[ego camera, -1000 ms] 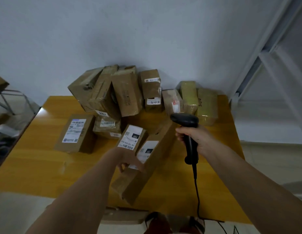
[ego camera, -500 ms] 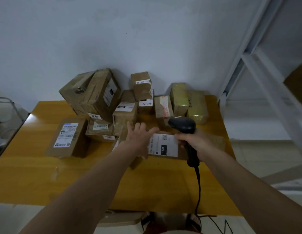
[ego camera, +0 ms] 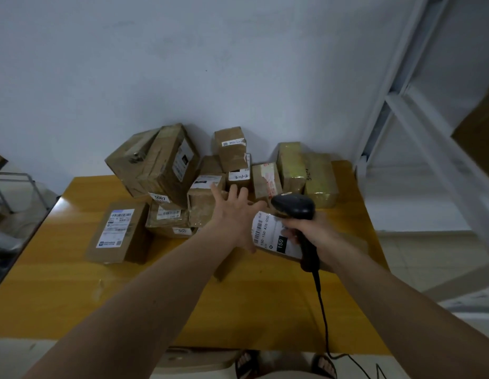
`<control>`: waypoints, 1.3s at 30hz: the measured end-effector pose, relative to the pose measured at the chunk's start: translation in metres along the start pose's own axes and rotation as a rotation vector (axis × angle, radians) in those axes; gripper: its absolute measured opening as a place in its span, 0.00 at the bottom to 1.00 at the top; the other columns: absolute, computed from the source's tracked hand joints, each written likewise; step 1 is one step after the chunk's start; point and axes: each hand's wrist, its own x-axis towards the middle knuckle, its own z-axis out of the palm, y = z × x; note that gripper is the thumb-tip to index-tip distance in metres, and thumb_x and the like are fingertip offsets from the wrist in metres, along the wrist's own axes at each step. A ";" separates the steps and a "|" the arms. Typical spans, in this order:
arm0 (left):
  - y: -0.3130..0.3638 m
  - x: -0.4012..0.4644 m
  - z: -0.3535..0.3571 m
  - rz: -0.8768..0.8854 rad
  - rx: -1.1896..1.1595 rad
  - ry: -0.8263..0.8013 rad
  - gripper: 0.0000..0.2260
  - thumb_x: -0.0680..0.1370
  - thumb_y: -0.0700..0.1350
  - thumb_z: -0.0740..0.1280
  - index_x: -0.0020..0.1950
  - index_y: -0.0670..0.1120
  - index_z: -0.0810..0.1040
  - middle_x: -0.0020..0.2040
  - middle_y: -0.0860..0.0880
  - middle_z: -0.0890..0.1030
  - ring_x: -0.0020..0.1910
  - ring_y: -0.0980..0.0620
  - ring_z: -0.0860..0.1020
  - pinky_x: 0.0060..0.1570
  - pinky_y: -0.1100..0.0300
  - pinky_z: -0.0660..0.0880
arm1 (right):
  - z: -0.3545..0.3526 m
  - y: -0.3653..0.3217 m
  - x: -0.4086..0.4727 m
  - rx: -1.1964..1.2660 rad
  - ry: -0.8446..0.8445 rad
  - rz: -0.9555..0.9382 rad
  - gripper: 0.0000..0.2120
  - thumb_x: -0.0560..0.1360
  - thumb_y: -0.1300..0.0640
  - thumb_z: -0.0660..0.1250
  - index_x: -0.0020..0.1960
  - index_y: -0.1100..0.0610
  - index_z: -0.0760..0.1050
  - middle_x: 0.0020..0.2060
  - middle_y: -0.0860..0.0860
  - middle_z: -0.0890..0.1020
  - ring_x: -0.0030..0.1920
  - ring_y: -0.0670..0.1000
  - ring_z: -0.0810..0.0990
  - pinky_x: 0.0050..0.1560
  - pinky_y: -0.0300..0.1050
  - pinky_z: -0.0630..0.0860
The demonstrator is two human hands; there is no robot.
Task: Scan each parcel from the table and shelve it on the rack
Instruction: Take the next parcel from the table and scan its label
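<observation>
A plain pale wall (ego camera: 183, 64) fills the upper part of the view, matt and unmarked but for one tiny dark speck. At the far left edge stands a metal frame (ego camera: 11, 187) of thin grey tubes, with dim, blurred clutter (ego camera: 5, 242) below it that cannot be made out. To the right lies a light tiled floor (ego camera: 429, 255). Along the bottom edge, two dark sandals (ego camera: 324, 366) show on the person's feet, close to a pale rounded object (ego camera: 199, 361) that may be a stool seat; only part of it shows
</observation>
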 end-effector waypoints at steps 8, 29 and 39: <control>0.001 -0.012 -0.001 0.048 -0.140 -0.025 0.49 0.63 0.52 0.80 0.76 0.49 0.56 0.71 0.45 0.61 0.71 0.43 0.60 0.70 0.44 0.63 | -0.005 0.005 0.003 -0.002 -0.041 0.000 0.09 0.73 0.63 0.70 0.53 0.60 0.77 0.40 0.57 0.81 0.40 0.52 0.79 0.39 0.41 0.75; -0.022 -0.020 0.042 -0.213 -1.116 -0.026 0.56 0.58 0.40 0.84 0.76 0.53 0.51 0.70 0.47 0.63 0.69 0.45 0.64 0.67 0.45 0.69 | -0.001 0.014 0.020 -0.055 0.036 0.032 0.09 0.73 0.60 0.70 0.51 0.64 0.78 0.36 0.54 0.80 0.37 0.51 0.78 0.40 0.43 0.75; -0.032 -0.017 0.052 -0.365 -1.844 -0.162 0.39 0.64 0.34 0.79 0.70 0.48 0.66 0.64 0.44 0.70 0.61 0.40 0.74 0.51 0.45 0.81 | -0.003 0.011 0.020 -0.034 0.046 0.070 0.08 0.73 0.58 0.71 0.49 0.60 0.78 0.38 0.54 0.81 0.38 0.51 0.79 0.39 0.41 0.73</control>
